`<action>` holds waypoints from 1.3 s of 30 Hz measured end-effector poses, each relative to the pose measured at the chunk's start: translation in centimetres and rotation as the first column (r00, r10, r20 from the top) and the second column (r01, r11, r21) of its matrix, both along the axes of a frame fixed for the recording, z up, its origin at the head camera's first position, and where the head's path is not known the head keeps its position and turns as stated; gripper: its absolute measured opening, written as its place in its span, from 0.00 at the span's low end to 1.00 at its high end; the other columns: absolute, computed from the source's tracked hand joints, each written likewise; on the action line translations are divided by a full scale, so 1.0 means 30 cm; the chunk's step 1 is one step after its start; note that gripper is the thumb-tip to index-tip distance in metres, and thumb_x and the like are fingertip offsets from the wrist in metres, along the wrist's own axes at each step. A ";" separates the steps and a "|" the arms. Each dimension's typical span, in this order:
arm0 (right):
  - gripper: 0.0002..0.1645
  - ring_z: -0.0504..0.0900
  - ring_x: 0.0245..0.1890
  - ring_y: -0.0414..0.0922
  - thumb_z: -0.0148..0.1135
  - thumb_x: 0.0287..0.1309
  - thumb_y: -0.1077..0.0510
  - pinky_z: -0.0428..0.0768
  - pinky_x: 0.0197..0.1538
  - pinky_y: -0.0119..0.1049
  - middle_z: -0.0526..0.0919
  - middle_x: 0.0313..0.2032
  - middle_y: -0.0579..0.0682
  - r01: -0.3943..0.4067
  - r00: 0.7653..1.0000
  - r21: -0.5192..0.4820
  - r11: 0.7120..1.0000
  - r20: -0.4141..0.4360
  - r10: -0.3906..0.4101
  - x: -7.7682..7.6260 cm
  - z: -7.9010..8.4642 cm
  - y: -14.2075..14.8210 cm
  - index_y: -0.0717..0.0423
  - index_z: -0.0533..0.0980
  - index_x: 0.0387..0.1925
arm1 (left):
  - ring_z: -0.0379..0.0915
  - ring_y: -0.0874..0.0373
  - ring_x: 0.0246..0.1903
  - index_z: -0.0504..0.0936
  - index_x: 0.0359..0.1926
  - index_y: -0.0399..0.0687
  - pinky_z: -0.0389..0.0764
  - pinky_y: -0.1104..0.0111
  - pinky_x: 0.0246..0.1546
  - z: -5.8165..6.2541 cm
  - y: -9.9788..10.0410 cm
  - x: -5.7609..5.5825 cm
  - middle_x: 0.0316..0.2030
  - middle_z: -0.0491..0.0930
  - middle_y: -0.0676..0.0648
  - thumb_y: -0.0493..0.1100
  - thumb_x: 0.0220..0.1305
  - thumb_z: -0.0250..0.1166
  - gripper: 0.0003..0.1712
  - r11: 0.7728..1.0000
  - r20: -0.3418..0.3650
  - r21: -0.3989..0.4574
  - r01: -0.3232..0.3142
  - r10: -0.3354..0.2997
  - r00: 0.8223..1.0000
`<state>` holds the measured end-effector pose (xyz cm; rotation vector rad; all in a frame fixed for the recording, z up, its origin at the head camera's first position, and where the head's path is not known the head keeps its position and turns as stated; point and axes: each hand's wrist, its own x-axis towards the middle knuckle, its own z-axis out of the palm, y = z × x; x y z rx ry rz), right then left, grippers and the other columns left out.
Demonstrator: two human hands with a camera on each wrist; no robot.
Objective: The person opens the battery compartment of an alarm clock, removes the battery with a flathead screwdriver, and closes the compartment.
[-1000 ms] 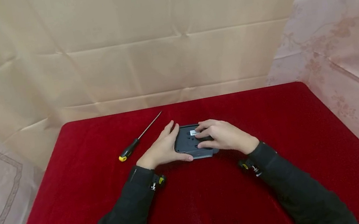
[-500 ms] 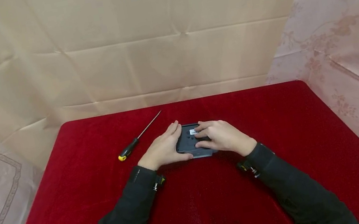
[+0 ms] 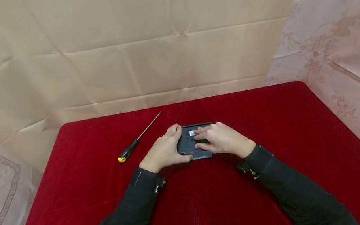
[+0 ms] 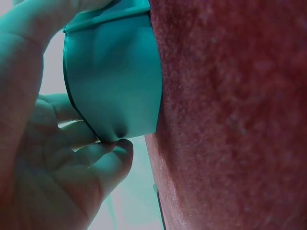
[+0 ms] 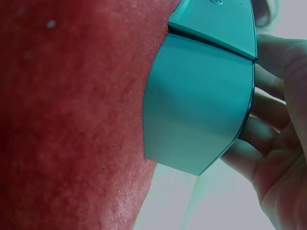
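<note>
A flat dark boxy device [image 3: 186,146] with a small white barcode label [image 3: 192,133] lies on the red cloth, its exact kind unclear. My left hand [image 3: 165,149] grips its left end, thumb along the near edge and fingers toward the far edge. From the right, my right hand [image 3: 224,139] lays its fingertips and thumb on the top face, covering the right part. Seen by the left wrist camera, the device's smooth side [image 4: 115,81] stands against the left fingers. In the right wrist view, a seam crosses the casing [image 5: 196,105], with the right fingers over the upper face.
A screwdriver [image 3: 129,151] with a black and yellow handle lies left of the hands, its shaft pointing to the far right. Red cloth [image 3: 255,109] covers the table. Beige curtain [image 3: 157,64] hangs behind the far edge, patterned cloth [image 3: 347,58] on the right.
My right hand has shifted slightly left and nearer over the device, uncovering its far right edge. My left hand has moved slightly right. The screwdriver stays where it was.
</note>
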<state>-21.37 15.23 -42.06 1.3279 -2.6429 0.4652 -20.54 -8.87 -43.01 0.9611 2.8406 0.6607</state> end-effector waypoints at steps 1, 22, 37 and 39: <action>0.20 0.87 0.49 0.48 0.74 0.60 0.49 0.82 0.51 0.41 0.87 0.49 0.56 -0.002 1.000 0.000 1.000 0.004 0.002 0.000 0.000 0.000 0.59 0.87 0.49 | 0.71 0.46 0.60 0.60 0.75 0.31 0.74 0.59 0.62 0.000 0.000 -0.001 0.73 0.60 0.35 0.60 0.51 0.76 0.60 1.000 0.001 0.001 0.000 0.000 1.000; 0.21 0.86 0.50 0.47 0.73 0.61 0.52 0.82 0.51 0.41 0.87 0.49 0.55 -0.040 0.999 0.016 0.999 -0.024 0.040 0.000 -0.008 -0.003 0.59 0.85 0.52 | 0.75 0.47 0.55 0.61 0.75 0.33 0.76 0.59 0.60 0.002 0.003 -0.004 0.71 0.64 0.35 0.62 0.51 0.76 0.60 1.000 -0.014 -0.027 -0.010 0.010 1.000; 0.15 0.88 0.35 0.44 0.68 0.66 0.55 0.85 0.42 0.38 0.86 0.49 0.55 0.014 0.995 0.127 0.992 -0.103 0.000 0.042 0.004 -0.034 0.59 0.85 0.50 | 0.76 0.49 0.50 0.63 0.74 0.33 0.78 0.59 0.56 -0.003 0.000 -0.011 0.69 0.66 0.36 0.62 0.50 0.77 0.59 1.000 -0.035 -0.008 -0.007 0.007 0.999; 0.15 0.87 0.32 0.43 0.67 0.66 0.55 0.86 0.39 0.36 0.86 0.50 0.55 0.021 0.993 0.133 0.991 -0.119 -0.005 0.046 0.002 -0.035 0.58 0.85 0.50 | 0.76 0.49 0.50 0.64 0.74 0.33 0.78 0.59 0.56 -0.003 0.000 -0.012 0.69 0.67 0.36 0.61 0.50 0.77 0.59 1.000 -0.036 -0.005 -0.007 0.007 0.999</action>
